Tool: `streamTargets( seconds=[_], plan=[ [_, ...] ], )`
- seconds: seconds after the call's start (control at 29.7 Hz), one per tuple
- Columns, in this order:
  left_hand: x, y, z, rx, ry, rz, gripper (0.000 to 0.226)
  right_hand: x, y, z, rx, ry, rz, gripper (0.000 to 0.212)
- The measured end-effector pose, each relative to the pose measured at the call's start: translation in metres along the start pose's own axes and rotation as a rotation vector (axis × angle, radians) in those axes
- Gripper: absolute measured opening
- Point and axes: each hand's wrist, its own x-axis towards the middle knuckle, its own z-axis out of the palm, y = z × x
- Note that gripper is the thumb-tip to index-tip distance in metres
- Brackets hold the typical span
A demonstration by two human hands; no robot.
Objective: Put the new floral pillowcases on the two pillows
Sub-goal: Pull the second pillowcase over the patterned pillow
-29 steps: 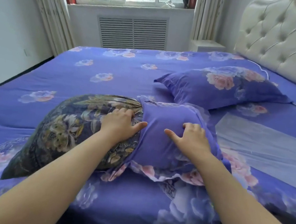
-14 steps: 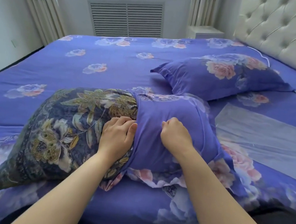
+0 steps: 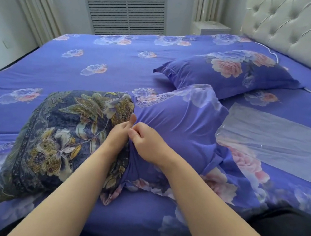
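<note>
In the middle of the frame, the left hand [image 3: 117,134] and the right hand [image 3: 146,143] both pinch the open edge of the purple pillowcase [image 3: 179,129], which covers about half of the dark pillow [image 3: 57,135]. I think it is best to pull this edge evenly toward lower left, holding the pillow down.

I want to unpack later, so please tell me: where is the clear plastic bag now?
In the head view the clear plastic bag lies flat on the purple floral bedsheet, right of the half-covered pillow and in front of the finished purple pillow.
</note>
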Motion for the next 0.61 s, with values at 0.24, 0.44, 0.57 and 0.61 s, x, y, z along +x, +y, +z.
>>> streamTargets(
  seconds=[0.24,0.44,0.57,0.61],
  plan=[
    [-0.003,0.023,0.01,-0.323,0.097,-0.002,0.014,-0.026,0.031,-0.013,-0.373,0.317,0.199,0.042],
    [-0.015,0.008,0.017,0.027,0.117,0.156,0.015,-0.058,0.058,-0.009,-0.599,0.368,0.329,0.042],
    [-0.029,0.002,0.018,0.683,0.236,0.413,0.05,-0.061,0.056,-0.002,-0.454,0.494,0.286,0.032],
    [-0.032,-0.001,0.016,0.723,0.253,0.454,0.055,-0.063,0.056,-0.003,-0.427,0.534,0.291,0.037]
  ],
)
